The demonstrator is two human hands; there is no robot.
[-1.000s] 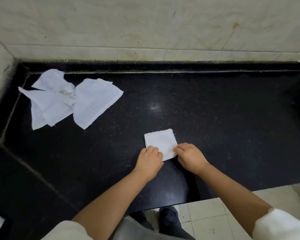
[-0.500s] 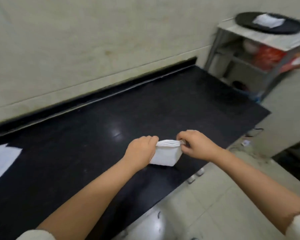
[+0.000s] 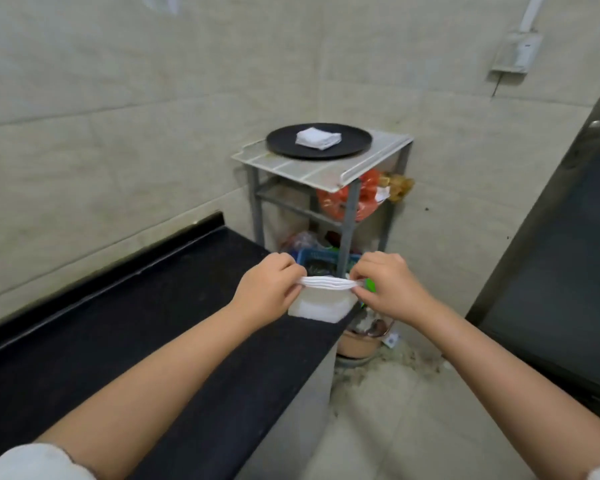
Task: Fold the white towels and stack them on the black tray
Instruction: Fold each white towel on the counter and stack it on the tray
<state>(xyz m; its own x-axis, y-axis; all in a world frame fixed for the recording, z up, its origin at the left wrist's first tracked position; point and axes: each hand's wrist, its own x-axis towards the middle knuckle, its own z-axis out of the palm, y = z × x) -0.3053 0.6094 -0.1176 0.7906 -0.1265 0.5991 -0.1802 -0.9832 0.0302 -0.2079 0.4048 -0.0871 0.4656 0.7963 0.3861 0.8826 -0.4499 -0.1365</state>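
A folded white towel (image 3: 321, 299) hangs in the air over the right end of the black counter (image 3: 125, 341). My left hand (image 3: 269, 289) pinches its upper left corner. Its upper right corner is pinched by my right hand (image 3: 387, 285). Further away, the round black tray (image 3: 281, 143) rests on top of a small metal rack (image 3: 326, 168). A stack of folded white towels (image 3: 317, 138) lies at the tray's middle. The unfolded towels on the counter are out of view.
The rack's lower shelves hold red bags (image 3: 350, 199) and a blue basket (image 3: 321, 256). A brown pot (image 3: 361, 341) stands on the floor by the counter's end. A dark door (image 3: 568, 254) fills the right side. Tiled walls stand behind.
Both hands lifted the folded towel off the counter and carried it right. My view swung right too, so the rack and tray now sit ahead and the loose towels left the frame.
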